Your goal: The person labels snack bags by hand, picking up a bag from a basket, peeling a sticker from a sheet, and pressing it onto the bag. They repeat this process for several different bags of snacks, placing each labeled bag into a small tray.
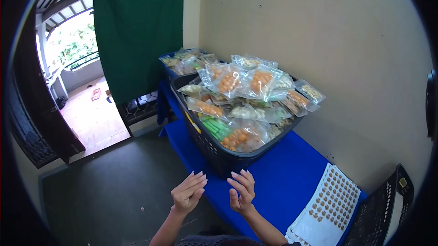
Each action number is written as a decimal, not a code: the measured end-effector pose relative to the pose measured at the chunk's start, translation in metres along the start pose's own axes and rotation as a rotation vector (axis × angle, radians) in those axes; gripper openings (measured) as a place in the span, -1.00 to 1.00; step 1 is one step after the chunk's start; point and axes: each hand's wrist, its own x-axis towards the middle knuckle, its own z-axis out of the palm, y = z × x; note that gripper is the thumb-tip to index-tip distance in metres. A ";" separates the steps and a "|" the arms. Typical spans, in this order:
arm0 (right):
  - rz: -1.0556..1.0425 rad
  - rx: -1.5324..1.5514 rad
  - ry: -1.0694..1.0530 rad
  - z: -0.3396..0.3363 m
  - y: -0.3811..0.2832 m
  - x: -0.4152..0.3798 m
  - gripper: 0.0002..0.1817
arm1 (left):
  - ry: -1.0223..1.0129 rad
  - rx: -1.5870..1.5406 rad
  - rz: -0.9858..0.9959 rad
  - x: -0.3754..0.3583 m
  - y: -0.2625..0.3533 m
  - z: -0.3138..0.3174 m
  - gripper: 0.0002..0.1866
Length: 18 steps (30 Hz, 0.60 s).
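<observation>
My left hand (188, 193) is raised over the floor beside the table's edge, fingers stretched out and holding nothing. Facing it, my right hand (242, 191) hovers over the blue cloth with its fingers apart, slightly curved, and also bare. Just beyond both hands stands a dark plastic basket (203, 143), heaped above its rim with clear packets. One packet of orange balls (262, 82) lies on top of the heap. Lower down are a packet of green sticks (215, 126) and another packet of orange pieces (236, 139). Neither hand touches the basket.
A blue cloth (278, 168) covers the table. Sheets of round brown stickers (335, 200) lie at the right, beside another dark basket (378, 209). Behind the full basket is a second container of packets (189, 61). A green curtain (139, 31) hangs beside the open doorway at left.
</observation>
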 end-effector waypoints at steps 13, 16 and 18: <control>-0.177 0.116 -0.005 0.002 -0.014 0.049 -0.77 | 0.125 0.094 0.071 0.014 0.007 -0.025 -0.72; -0.243 0.068 0.005 -0.005 -0.018 0.076 -0.77 | 0.090 0.106 0.162 0.040 0.008 -0.033 -0.71; -0.290 0.017 0.025 -0.013 -0.017 0.100 -0.77 | 0.091 0.090 0.205 0.058 0.004 -0.037 -0.71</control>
